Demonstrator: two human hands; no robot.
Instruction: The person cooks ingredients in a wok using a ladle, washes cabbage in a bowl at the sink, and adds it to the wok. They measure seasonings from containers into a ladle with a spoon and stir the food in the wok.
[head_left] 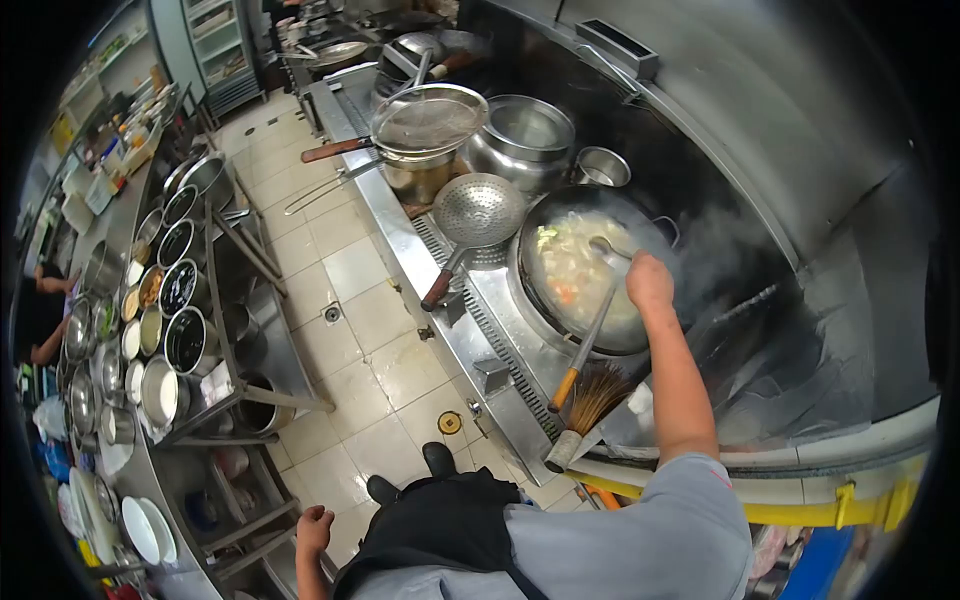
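My right hand is closed around the handle of a spoon, whose bowl is over the food in the wok. Pale broth with white pieces, some green and some orange fills the wok, and steam rises from it. A ladle with a wooden handle end leans over the wok's near rim, its head hidden near my right hand. Low at my side hangs my left hand, fingers curled in, with nothing visible in it.
Left of the wok lie a perforated skimmer and a mesh strainer on a pot. A bamboo brush sits at the stove's front. A metal pot stands behind. Across the tiled floor, a rack holds several ingredient containers.
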